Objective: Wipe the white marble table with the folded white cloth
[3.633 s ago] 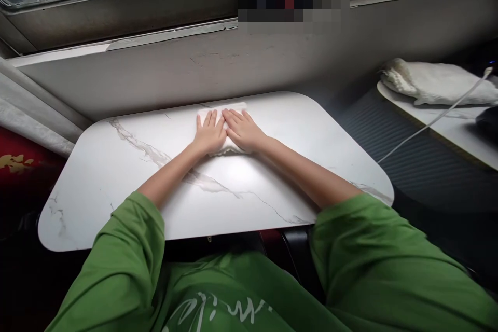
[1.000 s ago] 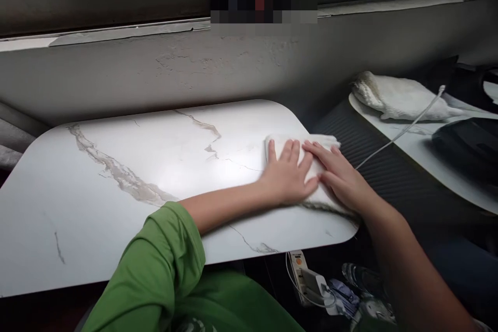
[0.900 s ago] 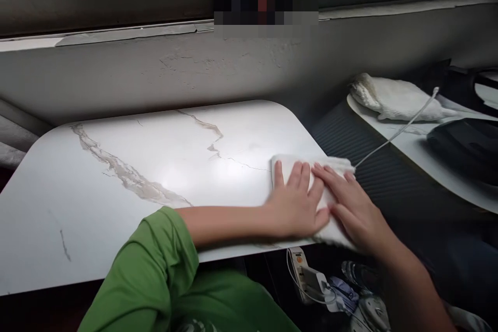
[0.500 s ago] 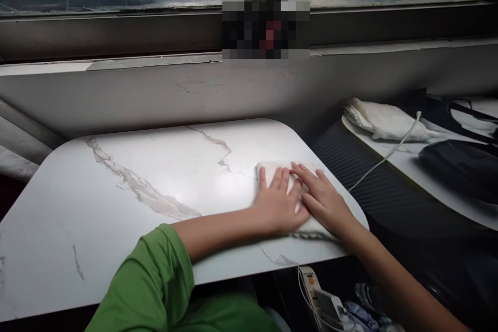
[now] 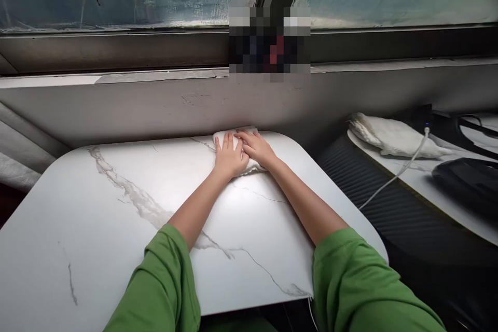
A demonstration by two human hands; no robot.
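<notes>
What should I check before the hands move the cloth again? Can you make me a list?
1. Left hand flat on the white cloth: ok.
2. Right hand on the cloth too: ok.
3. Cloth away from the table's far edge: not ok, it reaches that edge beside the wall.
4. White cable away from both hands: ok, it's off to the right.
5. Cloth's underside clean: cannot tell, it's hidden.

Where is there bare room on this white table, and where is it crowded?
Widest patch of white table: left of the left arm, out to the left edge. Another lies between the left arm and right arm, from the cloth to the near edge. Crowded: beside the wall, where the left hand and right hand lie on the cloth.
</notes>
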